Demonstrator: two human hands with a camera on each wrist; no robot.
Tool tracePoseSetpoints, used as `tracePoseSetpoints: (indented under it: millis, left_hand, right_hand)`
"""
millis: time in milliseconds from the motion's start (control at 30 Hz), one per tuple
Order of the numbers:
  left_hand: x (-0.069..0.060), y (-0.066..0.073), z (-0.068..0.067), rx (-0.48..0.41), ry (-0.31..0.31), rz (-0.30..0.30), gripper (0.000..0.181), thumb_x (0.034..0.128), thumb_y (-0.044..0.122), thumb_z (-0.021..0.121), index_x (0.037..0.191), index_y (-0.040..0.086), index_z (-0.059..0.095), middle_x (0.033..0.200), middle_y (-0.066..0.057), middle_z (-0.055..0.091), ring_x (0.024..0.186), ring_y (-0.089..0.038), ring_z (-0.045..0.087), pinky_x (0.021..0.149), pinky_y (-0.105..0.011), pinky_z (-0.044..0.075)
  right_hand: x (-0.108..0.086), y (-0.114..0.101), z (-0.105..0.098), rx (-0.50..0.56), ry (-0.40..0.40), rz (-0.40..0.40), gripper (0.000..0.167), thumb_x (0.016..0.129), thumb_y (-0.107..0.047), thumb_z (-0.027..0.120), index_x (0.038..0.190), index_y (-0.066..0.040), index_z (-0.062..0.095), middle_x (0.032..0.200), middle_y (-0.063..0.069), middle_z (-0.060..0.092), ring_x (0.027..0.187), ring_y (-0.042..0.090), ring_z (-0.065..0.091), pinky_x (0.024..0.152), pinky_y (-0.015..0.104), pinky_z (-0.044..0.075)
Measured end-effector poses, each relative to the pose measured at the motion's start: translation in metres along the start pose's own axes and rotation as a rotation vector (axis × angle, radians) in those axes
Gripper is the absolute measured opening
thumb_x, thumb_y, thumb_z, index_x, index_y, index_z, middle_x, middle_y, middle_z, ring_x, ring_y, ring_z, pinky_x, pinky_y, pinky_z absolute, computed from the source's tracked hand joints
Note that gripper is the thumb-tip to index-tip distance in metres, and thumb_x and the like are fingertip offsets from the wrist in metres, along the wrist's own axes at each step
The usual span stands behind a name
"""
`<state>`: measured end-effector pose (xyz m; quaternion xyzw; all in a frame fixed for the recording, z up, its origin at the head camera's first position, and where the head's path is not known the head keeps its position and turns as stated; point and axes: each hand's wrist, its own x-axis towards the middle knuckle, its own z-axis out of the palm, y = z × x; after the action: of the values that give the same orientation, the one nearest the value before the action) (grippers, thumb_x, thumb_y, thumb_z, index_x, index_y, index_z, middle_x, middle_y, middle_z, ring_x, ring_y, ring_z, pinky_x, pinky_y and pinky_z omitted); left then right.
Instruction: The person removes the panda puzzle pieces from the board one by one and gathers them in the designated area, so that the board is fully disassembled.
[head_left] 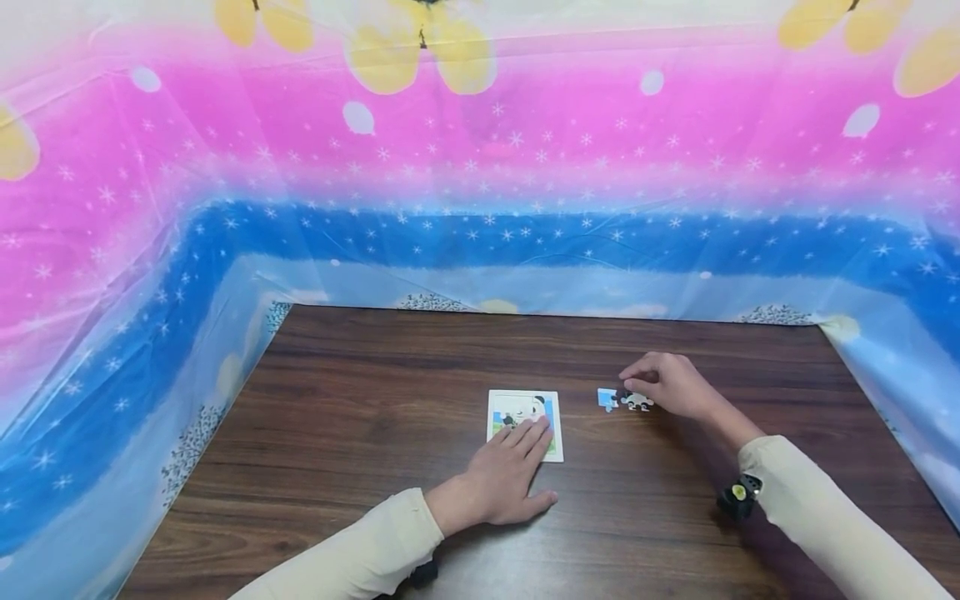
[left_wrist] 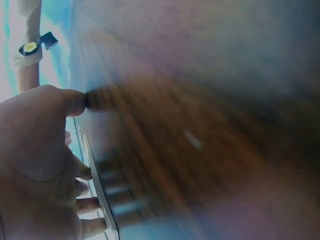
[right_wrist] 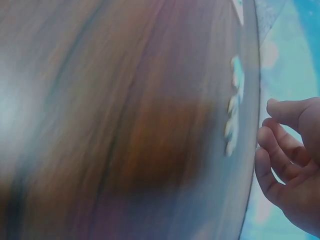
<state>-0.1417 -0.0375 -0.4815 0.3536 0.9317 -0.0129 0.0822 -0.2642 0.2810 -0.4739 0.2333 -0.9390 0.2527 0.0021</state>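
Observation:
A white-framed panda puzzle (head_left: 522, 397) lies on the table, with my left hand (head_left: 504, 475) resting across its lower part, fingers straight and thumb spread to the right. The left wrist view shows that hand (left_wrist: 40, 160) with its fingertips on the board's edge (left_wrist: 104, 200). To the right of the board lie a blue puzzle piece (head_left: 606, 398) and a black-and-white one (head_left: 638, 402), close together. Over the black-and-white piece hovers my right hand (head_left: 671, 385). In the right wrist view its fingers (right_wrist: 280, 155) are loosely bent, holding nothing, beside the pieces (right_wrist: 233, 122).
The dark wooden table (head_left: 360, 367) extends around the board and pieces. A pink and blue patterned cloth (head_left: 480, 242) stands behind the table and along both sides. Dark devices are strapped at both wrists, one visible at the right sleeve (head_left: 810, 483).

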Motion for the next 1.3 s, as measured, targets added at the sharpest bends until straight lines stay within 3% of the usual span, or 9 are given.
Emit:
tracePoseSetpoints:
  millis: [200,433,600,900,1300]
  left_hand:
    - [0.0,0.0,0.001,0.025,0.031,0.002,0.08,0.1029,0.061,0.037,0.162,0.008,0.027,0.167,-0.009,0.027,0.154,-0.026,0.026,0.123,-0.039,0.027]
    - [0.0,-0.001,0.001,-0.04,0.015,-0.039,0.081,0.1008,0.066,0.039,0.163,0.015,0.027,0.167,-0.005,0.028,0.154,-0.029,0.026,0.122,-0.049,0.028]
    - [0.0,-0.001,0.0,-0.042,0.004,-0.045,0.081,0.1004,0.068,0.038,0.163,0.017,0.028,0.167,-0.006,0.029,0.153,-0.029,0.028,0.121,-0.05,0.03]
    - [-0.001,-0.002,0.0,-0.024,-0.002,-0.041,0.083,0.1007,0.067,0.038,0.163,0.013,0.027,0.168,-0.006,0.028,0.154,-0.029,0.026,0.121,-0.049,0.03]
    - [-0.003,-0.002,0.001,-0.048,-0.008,-0.037,0.083,0.1015,0.067,0.036,0.163,0.012,0.025,0.169,-0.007,0.024,0.155,-0.029,0.023,0.123,-0.05,0.027]
  right_hand:
    - [0.01,-0.026,0.005,0.05,-0.033,-0.053,0.015,0.097,-0.015,0.071,0.109,-0.013,0.08,0.1,-0.001,0.073,0.075,0.009,0.06,0.066,0.03,0.05]
    - [0.022,-0.051,0.016,0.084,-0.065,-0.095,0.017,0.098,-0.02,0.071,0.112,-0.014,0.079,0.104,-0.003,0.073,0.084,0.008,0.065,0.073,0.033,0.055]
    - [0.029,-0.066,0.024,0.113,-0.087,-0.115,0.018,0.098,-0.022,0.071,0.112,-0.014,0.079,0.105,-0.003,0.073,0.086,0.009,0.067,0.074,0.033,0.057]
    - [0.042,-0.08,0.044,0.126,-0.105,-0.192,0.017,0.096,-0.019,0.073,0.111,-0.014,0.079,0.098,-0.007,0.071,0.08,0.008,0.062,0.068,0.028,0.053]
    - [0.049,-0.085,0.058,0.105,-0.143,-0.255,0.018,0.096,-0.018,0.073,0.112,-0.016,0.08,0.106,-0.005,0.071,0.089,0.008,0.064,0.078,0.03,0.054]
